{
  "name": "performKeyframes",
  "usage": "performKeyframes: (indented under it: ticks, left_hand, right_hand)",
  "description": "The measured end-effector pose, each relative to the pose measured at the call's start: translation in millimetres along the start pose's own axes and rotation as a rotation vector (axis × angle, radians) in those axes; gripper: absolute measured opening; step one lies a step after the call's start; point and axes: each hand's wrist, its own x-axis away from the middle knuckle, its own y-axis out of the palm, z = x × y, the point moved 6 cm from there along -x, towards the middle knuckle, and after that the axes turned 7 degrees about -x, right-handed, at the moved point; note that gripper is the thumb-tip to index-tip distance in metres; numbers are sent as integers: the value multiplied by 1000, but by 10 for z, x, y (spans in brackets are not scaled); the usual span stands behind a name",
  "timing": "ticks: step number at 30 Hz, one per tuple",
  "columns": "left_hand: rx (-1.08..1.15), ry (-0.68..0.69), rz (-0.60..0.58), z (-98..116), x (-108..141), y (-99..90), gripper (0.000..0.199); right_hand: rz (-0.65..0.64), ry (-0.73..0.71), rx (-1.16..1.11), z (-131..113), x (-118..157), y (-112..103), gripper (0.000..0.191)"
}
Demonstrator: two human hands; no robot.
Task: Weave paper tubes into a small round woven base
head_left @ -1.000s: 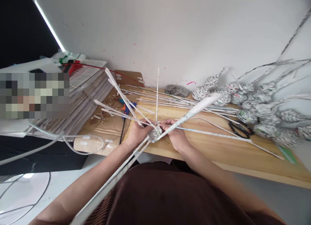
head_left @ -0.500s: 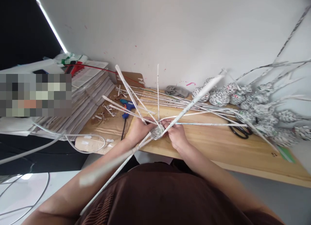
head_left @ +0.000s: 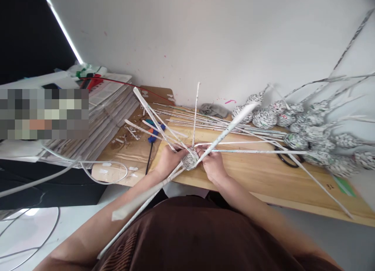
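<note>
Here's the small woven paper base [head_left: 190,161], between both hands above the wooden tabletop [head_left: 249,177]! Left hand [head_left: 170,160] pinches its side; right hand [head_left: 213,164] pinches a paper tube at its far edge. It looks light, springy, grippy; the spokes could crease, so best held by the woven rim. Beyond, woven paper balls [head_left: 264,118] sit right, glue gun [head_left: 155,131] left.

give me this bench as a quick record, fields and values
left hand: grips the left side of the small woven paper base
right hand: pinches at the base's right side
base: round, paper tubes radiating outward
far side: loose paper tubes, grey cloth
right side: bulbous woven paper pieces
left side: blue glue gun, stacked newspapers
</note>
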Motion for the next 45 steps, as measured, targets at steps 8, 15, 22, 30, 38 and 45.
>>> performKeyframes:
  ticks: [8, 15, 22, 30, 38, 45]
  left_hand:
    - [-47, -5, 56, 45, 7, -27, 14]
    - [-150, -8, 163, 68, -40, -150, 10]
    - [-157, -82, 190, 23, -154, -139, 5]
    - [-128, -153, 105, 10, -351, -50, 6]
    - [-138, -182, 125, 58, -280, 141, 8]
    - [-137, -66, 55, 56, -92, 58, 8]
  right_hand:
    - [-16, -78, 40, -63, 5, 16, 12]
    - [-195, 118, -117, -52, 85, 126, 23]
    - [-309, 155, -59, -64, 130, 268, 52]
    - [-147, 421, -93, 63, -26, 208, 20]
    - [-106, 434, 99, 20, -175, 61, 20]
    - [-191, 330, 159, 16, -159, 66, 25]
